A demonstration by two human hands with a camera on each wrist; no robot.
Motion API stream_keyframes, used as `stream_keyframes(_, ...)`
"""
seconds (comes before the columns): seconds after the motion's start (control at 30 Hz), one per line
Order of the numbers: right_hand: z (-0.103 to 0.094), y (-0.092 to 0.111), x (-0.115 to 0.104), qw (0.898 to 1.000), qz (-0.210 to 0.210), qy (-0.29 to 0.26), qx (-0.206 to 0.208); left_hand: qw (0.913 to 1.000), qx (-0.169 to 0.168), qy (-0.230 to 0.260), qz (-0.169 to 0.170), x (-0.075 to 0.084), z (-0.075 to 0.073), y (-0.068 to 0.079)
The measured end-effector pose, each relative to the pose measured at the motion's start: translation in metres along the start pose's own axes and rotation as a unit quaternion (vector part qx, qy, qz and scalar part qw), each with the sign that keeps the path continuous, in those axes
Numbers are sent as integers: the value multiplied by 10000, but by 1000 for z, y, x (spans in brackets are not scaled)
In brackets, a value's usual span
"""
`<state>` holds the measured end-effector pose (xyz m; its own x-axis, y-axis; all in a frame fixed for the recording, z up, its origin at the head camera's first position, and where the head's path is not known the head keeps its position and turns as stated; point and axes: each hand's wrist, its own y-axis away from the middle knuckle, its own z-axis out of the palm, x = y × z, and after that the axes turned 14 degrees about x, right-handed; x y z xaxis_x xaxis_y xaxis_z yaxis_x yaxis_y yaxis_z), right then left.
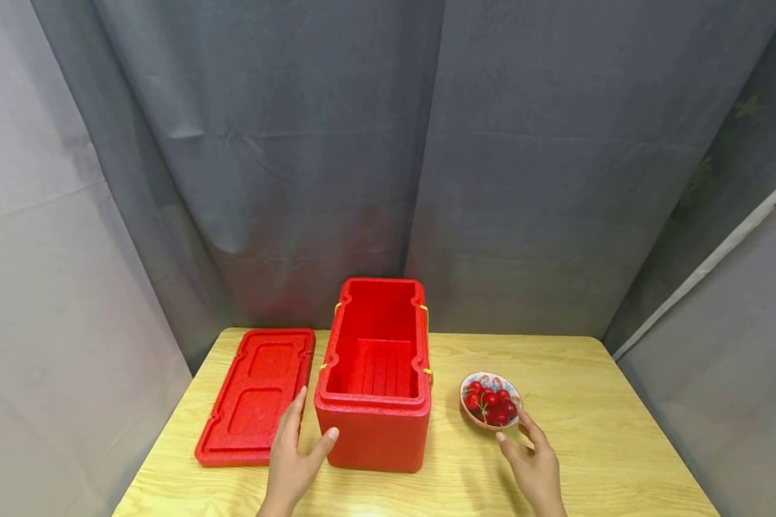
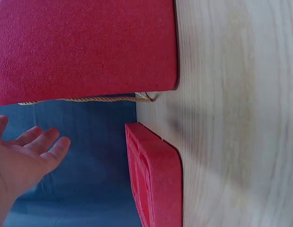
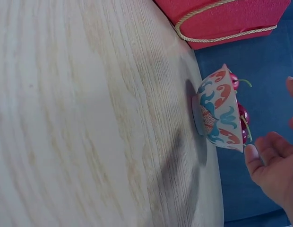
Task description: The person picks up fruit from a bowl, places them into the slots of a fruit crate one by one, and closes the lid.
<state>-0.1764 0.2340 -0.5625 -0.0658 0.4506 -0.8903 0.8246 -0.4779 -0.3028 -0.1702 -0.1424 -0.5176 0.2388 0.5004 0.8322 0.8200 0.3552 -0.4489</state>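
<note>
A small patterned bowl (image 3: 217, 111) of red cherries (image 1: 489, 402) stands on the table, right of a red foam box (image 1: 378, 438) that has no lid on it. My right hand (image 1: 532, 463) is at the bowl's near right rim, thumb and fingers spread apart; whether a fingertip touches the rim I cannot tell. The left hand (image 1: 295, 459) hovers by the box's near left corner, fingers extended and thumb out, holding nothing. In the left wrist view that left hand (image 2: 28, 156) is apart from the box wall (image 2: 90, 52).
The red lid (image 1: 255, 395) lies flat on the wooden table (image 1: 595, 402), left of the box. Yellow cord handles (image 3: 203, 38) hang on the box's sides. Grey curtains (image 1: 524, 179) stand behind the table and at both sides.
</note>
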Motion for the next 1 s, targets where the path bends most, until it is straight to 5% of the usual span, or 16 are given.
stream_keyframes(0.27,4,-8,7,9978,377,-470,292,9995,-29,301,41,0,13,-7)
stream_keyframes(0.6,13,-16,18,9899,784,-1038,569,9963,-364,701,-327,4,22,-25)
stream_keyframes(1.0,15,-24,21,9942,739,-644,438,9927,-325,1035,-534,13,30,-30)
